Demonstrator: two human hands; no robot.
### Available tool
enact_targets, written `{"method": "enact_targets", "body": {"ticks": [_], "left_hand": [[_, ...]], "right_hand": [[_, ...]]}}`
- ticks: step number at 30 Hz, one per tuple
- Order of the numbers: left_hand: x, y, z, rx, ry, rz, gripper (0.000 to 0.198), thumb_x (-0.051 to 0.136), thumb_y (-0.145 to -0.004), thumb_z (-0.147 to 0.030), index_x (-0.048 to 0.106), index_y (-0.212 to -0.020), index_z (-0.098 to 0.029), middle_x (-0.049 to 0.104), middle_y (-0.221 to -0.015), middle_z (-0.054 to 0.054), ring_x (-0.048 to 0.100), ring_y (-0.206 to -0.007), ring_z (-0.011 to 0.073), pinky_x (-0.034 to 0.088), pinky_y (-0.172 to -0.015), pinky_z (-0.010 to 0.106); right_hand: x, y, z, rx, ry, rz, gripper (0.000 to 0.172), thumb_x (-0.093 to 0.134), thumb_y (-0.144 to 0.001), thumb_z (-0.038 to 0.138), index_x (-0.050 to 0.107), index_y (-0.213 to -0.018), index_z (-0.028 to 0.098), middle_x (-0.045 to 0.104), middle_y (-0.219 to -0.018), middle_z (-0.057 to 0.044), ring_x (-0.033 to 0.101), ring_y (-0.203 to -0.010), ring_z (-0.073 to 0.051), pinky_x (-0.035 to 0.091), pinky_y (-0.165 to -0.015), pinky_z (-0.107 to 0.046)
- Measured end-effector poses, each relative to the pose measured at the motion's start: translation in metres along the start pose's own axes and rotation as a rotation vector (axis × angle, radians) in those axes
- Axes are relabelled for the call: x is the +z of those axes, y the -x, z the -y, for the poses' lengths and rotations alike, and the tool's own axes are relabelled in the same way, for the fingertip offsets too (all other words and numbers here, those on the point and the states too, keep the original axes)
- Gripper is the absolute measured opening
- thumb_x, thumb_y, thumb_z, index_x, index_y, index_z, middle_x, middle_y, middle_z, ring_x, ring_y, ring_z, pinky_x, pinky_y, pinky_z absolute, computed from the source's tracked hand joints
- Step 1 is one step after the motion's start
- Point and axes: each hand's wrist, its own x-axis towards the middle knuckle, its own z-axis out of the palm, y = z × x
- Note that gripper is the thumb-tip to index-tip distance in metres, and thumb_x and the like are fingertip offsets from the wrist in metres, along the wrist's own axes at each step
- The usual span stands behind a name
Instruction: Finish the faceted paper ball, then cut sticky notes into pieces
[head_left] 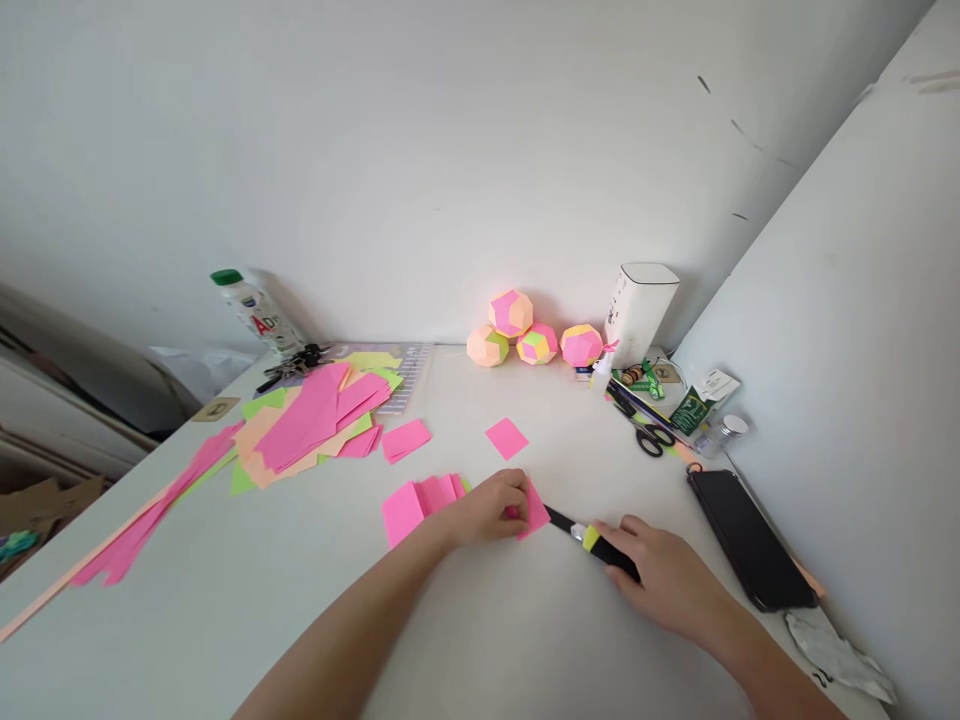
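Observation:
My left hand [487, 508] is closed on a small pink paper piece [536, 508] and holds it down on the white table [495, 640]. My right hand [664, 575] grips a black and yellow utility knife [592, 537] whose tip reaches under the pink piece. A folded pink stack [420, 500] lies just left of my left hand. Two loose pink squares, one [506, 438] and another [406, 439], rest farther back.
A pile of pink, orange and green sheets [315, 425] and long pink strips [142, 520] lie left. Several paper balls [525, 330] sit by the wall near a white box [641, 310]. Scissors [649, 435], a phone [750, 540], keys [292, 362] and a bottle [251, 310] are around.

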Motion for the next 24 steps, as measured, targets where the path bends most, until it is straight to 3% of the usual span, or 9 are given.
{"method": "enact_targets", "body": {"ticks": [6, 24], "left_hand": [[0.0, 0.0, 0.001, 0.012, -0.003, -0.001, 0.016, 0.061, -0.078, -0.021, 0.061, -0.063, -0.018, 0.049, -0.08, 0.004, 0.049, -0.08, 0.0174, 0.045, -0.069, 0.027], [0.0, 0.0, 0.001, 0.013, 0.004, -0.014, 0.017, 0.061, -0.077, -0.021, 0.058, -0.06, -0.018, 0.052, -0.079, 0.004, 0.05, -0.081, 0.0184, 0.046, -0.071, 0.029]], "right_hand": [[0.001, -0.008, 0.004, -0.001, 0.02, -0.026, 0.052, 0.045, -0.087, 0.027, 0.05, -0.139, 0.023, 0.064, -0.107, -0.01, 0.065, -0.084, -0.023, 0.049, -0.073, -0.032], [0.004, -0.028, 0.02, 0.028, 0.071, -0.086, 0.051, 0.045, -0.089, 0.027, 0.047, -0.14, 0.02, 0.063, -0.105, -0.01, 0.064, -0.08, -0.021, 0.044, -0.065, -0.028]]}}
